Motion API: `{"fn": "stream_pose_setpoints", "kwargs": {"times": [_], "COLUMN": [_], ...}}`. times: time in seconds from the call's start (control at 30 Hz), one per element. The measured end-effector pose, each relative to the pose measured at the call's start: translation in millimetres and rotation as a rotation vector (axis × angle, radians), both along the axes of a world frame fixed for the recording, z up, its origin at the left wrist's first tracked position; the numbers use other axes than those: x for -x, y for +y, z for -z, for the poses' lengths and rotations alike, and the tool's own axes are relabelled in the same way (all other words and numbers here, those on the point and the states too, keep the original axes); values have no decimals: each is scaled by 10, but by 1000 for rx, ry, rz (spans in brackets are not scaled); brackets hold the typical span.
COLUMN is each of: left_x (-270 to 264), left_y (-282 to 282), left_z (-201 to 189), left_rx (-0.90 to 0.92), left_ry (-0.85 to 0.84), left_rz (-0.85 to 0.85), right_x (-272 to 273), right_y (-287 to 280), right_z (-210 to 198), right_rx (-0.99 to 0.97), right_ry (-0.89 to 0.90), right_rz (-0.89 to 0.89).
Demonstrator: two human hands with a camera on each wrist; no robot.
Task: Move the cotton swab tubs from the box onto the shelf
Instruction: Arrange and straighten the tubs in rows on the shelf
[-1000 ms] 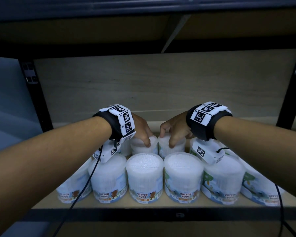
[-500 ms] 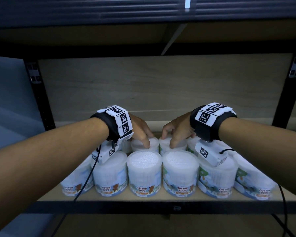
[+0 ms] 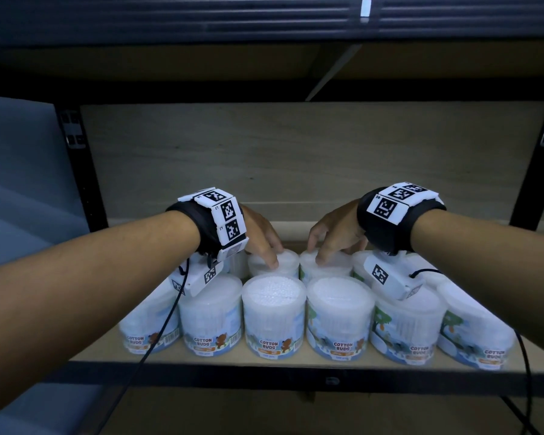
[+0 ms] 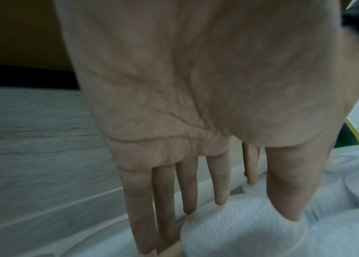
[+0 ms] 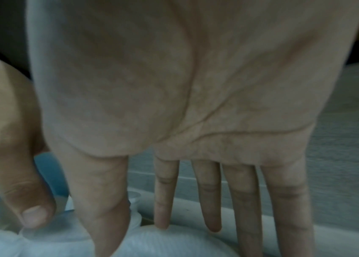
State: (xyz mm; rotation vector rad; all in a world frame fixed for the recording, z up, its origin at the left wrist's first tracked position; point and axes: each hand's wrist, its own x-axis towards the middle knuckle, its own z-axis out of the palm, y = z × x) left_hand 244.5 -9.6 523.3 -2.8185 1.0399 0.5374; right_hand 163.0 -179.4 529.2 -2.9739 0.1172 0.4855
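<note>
Round clear cotton swab tubs stand in two rows on the wooden shelf. My left hand reaches over the front row. Its thumb rests on the lid of a back-row tub, and its straight fingers hang down the tub's far side. My right hand rests the same way on the neighbouring back-row tub, with its thumb on the near rim and its fingers hanging behind. Neither tub is lifted. The box is out of view.
Several labelled tubs fill the front row along the black front rail. Black uprights frame the bay, and another shelf board lies overhead. The pale back panel closes the rear. Cables hang from the wrist cameras.
The view has pulled back slightly. Both hands stay at the same two back-row tubs, and their fingers look straighter and looser than a second ago.
</note>
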Motion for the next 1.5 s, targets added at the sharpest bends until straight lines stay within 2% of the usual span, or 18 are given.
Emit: {"fn": "stream_pose_setpoints", "kwargs": {"times": [0.23, 0.43, 0.73, 0.93, 1.13, 1.5], "left_x": [-138, -282, -723, -964, -1134, -1288], "left_y": [297, 649, 1042, 1078, 1168, 1236], "left_z": [-14, -58, -115, -55, 123, 211], "left_rx": [23, 93, -71, -86, -42, 36], "left_ry": [-73, -169, -249, -240, -248, -171], "left_rz": [45, -13, -76, -81, -107, -156], "right_x": [-178, -437, -873, -1180, -1456, -1571], "right_y": [211, 560, 1032, 1234, 1348, 1485], "right_z": [-39, -5, -20, 9, 87, 146], "right_rx": [13, -3, -29, 80, 67, 109], "right_ry": [-35, -63, -95, -79, -13, -29], "right_rz": [-18, -60, -38, -17, 7, 4]}}
